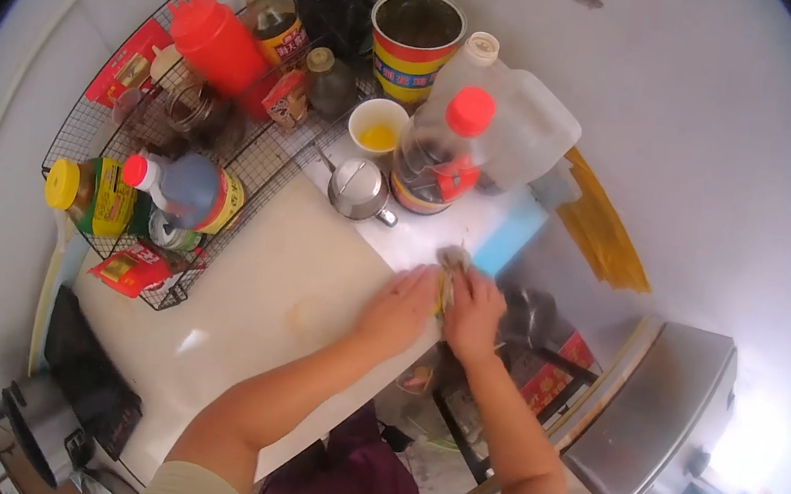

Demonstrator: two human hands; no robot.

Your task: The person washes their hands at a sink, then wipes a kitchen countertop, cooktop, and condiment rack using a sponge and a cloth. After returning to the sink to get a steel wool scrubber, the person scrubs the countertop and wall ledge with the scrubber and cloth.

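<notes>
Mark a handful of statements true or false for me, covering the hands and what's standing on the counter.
1. The left hand and right hand are close together at a crumpled cloth. True.
2. The right hand is raised well clear of the cloth. False: it is on it.
3. A metal pot stands near the white cup. True.
4. That cup is empty. False: it contains something yellow.
5. The bottle of dark liquid has a red cap. True.

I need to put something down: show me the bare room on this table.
Widest: cream tabletop between the wire rack and left forearm. Smaller patch: between the lidded metal pot and left hand. Crowded: the rack, and behind the large red-capped bottle.
</notes>
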